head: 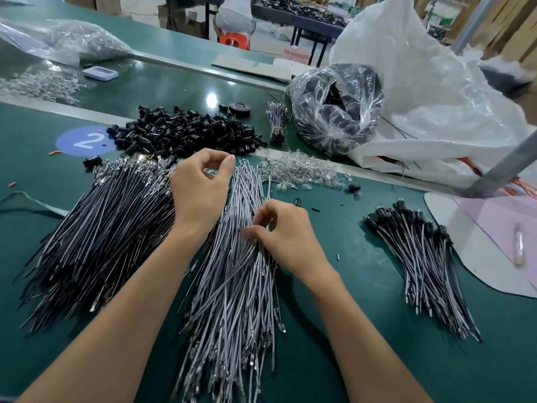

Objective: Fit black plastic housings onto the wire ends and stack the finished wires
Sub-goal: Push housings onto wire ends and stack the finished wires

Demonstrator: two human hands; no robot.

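Observation:
A heap of black plastic housings (186, 132) lies at the back of the green table (363, 286). In front of it a pile of black wires (98, 234) lies on the left and a pile of grey wires (238, 286) in the middle. Finished wires with housings (418, 260) are stacked on the right. My left hand (200, 190) hovers over the far ends of both piles, thumb and forefinger meeting in a pinch; what they pinch is too small to see. My right hand (287, 237) pinches a grey wire in the middle of the grey pile.
Clear glass bulbs (296, 170) are scattered behind the grey wires. A clear bag of black parts (334, 109) and a large white plastic sack (430, 91) stand at the back right. A bound wire bundle (277, 123), a tape roll (239, 109) and loose housings lie around.

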